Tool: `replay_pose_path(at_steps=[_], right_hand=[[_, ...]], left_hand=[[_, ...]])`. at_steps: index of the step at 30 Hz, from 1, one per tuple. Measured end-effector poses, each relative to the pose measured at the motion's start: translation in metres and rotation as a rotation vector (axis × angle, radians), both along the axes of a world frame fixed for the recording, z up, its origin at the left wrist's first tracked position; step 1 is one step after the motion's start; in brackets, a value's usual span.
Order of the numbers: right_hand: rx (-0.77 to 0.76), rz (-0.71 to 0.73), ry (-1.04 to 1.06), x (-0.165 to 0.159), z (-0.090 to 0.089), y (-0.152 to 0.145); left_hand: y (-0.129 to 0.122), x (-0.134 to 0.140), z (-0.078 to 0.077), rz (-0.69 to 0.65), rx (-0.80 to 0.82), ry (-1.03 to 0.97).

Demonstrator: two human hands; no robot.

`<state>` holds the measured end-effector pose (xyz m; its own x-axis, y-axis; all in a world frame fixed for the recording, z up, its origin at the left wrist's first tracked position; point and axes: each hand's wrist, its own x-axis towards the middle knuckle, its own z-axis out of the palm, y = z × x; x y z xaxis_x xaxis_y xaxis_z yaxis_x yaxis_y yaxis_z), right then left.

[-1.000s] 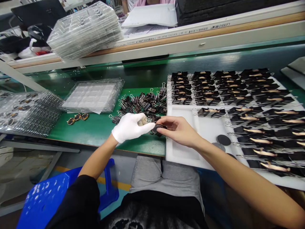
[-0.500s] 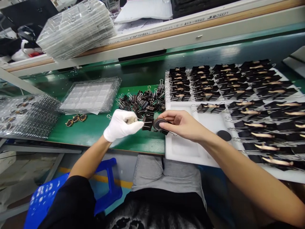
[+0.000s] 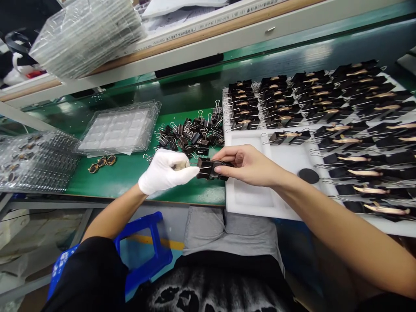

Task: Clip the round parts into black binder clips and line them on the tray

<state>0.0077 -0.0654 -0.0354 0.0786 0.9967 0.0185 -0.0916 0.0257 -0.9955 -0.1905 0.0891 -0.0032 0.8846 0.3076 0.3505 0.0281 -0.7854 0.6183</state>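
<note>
Poking in at the bottom of the frame are grey trousers [image 3: 208, 229], with a blue plastic stool [image 3: 149, 238] off in the lower left. Past those, dead centre, is the fun bit: a black binder clip [image 3: 204, 168] right up against a dark round piece [image 3: 215, 167], both held just above the green bench [image 3: 107, 184]. The left hand [image 3: 165, 171], in a white glove, has its fingers pinched at the clip's wire-handle side. The bare right hand [image 3: 250, 164] grips the round piece, thumb on its face, fingers curled behind, and there's more black clip tucked in there.

Handling-wise, I'd guess the clip is light but seriously springy, so squeeze it at the handle ends or it'll snap out. The disc looks light and stiff, maybe slick or scratchable, so I'd hold it by the rim.

Right of centre there's a white tray [image 3: 248, 151] with one loose black disc [image 3: 308, 175] in it, and rows of clamped pieces [image 3: 281, 100] filling its upper right. Left of centre sit three gold-rimmed pieces [image 3: 102, 161]. A bit further back is a heap of clips [image 3: 195, 134], plus clear plastic trays [image 3: 115, 130]. Furthest, upper left, more clear trays are stacked on a shelf [image 3: 227, 41].
</note>
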Motion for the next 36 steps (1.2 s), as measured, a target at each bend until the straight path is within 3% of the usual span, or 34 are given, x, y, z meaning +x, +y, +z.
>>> replay_pose_path(at_steps=[5,8,12,14,16,18,21,23,24,28,32,36], right_hand=[[0.01,0.009,-0.057,0.002,-0.005,-0.001],[0.033,-0.107,-0.19,0.002,-0.006,-0.003],[0.285,-0.27,-0.694,-0.001,0.007,-0.01],[0.344,-0.213,-0.94,-0.003,0.016,-0.018],[0.32,-0.168,-1.071,-0.005,0.022,-0.033],[0.299,-0.258,-1.169,-0.007,0.022,-0.054],[0.348,-0.659,-1.354,-0.015,0.01,-0.09],[0.394,-0.887,-1.413,-0.023,-0.003,-0.109],[0.403,-0.927,-1.409,-0.028,-0.01,-0.116],[0.404,-0.789,-1.375,-0.04,-0.028,-0.124],[0.42,-0.659,-1.371,-0.038,-0.036,-0.122],[0.482,-0.648,-1.348,-0.036,-0.04,-0.118]], left_hand=[[0.001,-0.001,-0.001,0.034,-0.038,0.089],[0.008,0.0,-0.002,0.037,-0.121,0.258],[0.011,0.011,-0.003,-0.031,-0.529,0.328],[0.005,0.022,0.0,-0.11,-0.689,0.381],[-0.004,0.035,0.004,-0.192,-0.704,0.453],[-0.014,0.051,0.007,-0.244,-0.659,0.452],[-0.034,0.087,0.003,-0.255,-0.523,0.304],[-0.05,0.119,-0.006,-0.187,-0.296,0.194],[-0.059,0.136,-0.011,-0.136,-0.151,0.172],[-0.088,0.186,-0.027,-0.022,0.378,0.308],[-0.097,0.199,-0.032,-0.063,0.49,0.376],[-0.106,0.191,-0.038,-0.06,0.578,0.371]])
